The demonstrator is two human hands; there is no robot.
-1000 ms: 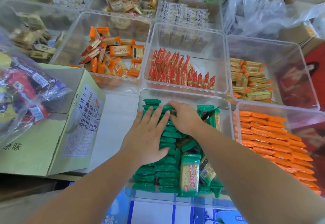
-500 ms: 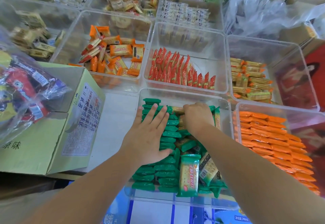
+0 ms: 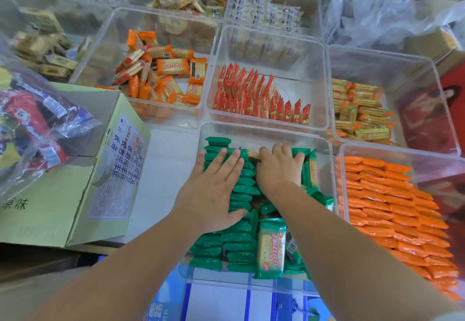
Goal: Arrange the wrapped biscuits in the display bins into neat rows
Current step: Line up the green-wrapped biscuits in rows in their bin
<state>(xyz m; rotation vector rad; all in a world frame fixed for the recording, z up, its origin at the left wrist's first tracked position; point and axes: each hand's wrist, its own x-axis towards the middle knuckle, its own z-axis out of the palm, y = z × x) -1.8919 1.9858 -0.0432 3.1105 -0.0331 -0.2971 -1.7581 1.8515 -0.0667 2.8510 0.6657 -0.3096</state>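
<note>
A clear plastic bin [image 3: 264,129] in front of me holds green-wrapped biscuits [image 3: 241,245]. On the bin's left side they stand in rows; on the right they lie loose, one pack [image 3: 271,247] face up. My left hand [image 3: 214,189] lies flat, fingers straight, pressing on the left rows. My right hand [image 3: 279,169] is curled over packs at the far middle of the bin; its fingertips are hidden among the wrappers.
To the right, a bin [image 3: 402,152] holds orange packs in neat rows. Beyond are bins of red packs [image 3: 266,121], loose orange packs [image 3: 161,116] and yellow packs [image 3: 377,142]. A green carton [image 3: 75,194] with a bag of snacks [image 3: 30,124] stands on the left.
My right hand moved right and toward the bin's far wall, and its fingers curled down into the packs. My left hand stayed flat on the left rows.
</note>
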